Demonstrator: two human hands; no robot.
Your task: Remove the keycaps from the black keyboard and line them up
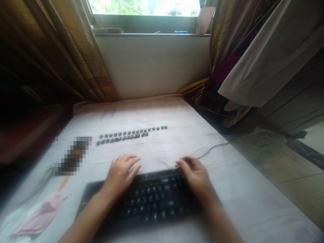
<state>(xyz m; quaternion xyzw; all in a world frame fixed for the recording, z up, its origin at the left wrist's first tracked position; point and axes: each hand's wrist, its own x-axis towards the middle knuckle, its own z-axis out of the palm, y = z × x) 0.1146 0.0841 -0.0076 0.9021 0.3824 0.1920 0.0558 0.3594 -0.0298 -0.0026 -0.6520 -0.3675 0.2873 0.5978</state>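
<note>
A black keyboard lies on the pale cloth in front of me, blurred toward its near side. Over its upper left part rests my left hand, fingers apart and holding nothing. My right hand is at the keyboard's upper right edge, its thumb and fingers closed together on something small that I cannot make out. Beyond the keyboard, small black keycaps sit in two rows on the cloth. A thin dark cable runs from near my right hand to the right edge of the surface.
At the left lie a pixelated dark object, a pink cloth and an orange strip. Curtains hang beside the window, with a pink pot on its sill. White fabric hangs at the right.
</note>
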